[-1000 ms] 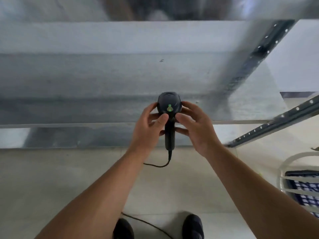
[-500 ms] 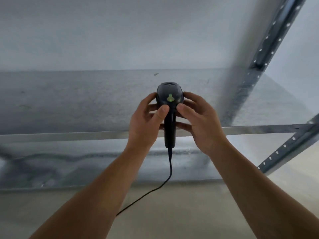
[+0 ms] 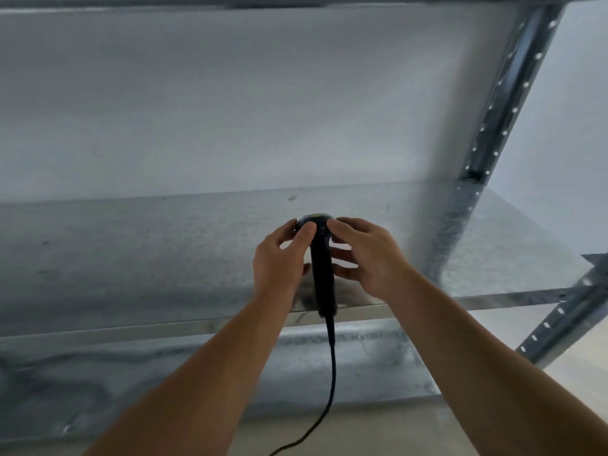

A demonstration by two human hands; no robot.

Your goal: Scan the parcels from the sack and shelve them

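A black handheld barcode scanner with a cable hanging from its handle is held over the front of a bare metal shelf. My left hand grips the scanner's head from the left, thumb on top. From the right, my right hand grips it with fingers curled round the head and handle. The scanner's head tilts away from me, so its green mark barely shows. No parcel or sack is in view.
The grey shelf has a front lip and a lower shelf beneath it. A perforated steel upright stands at the right, with a slanted brace lower right. Pale floor lies below.
The view has tilted up and the shelf now fills the frame. Both hands have carried the scanner forward over the shelf and tipped its head away, hiding most of the green mark.
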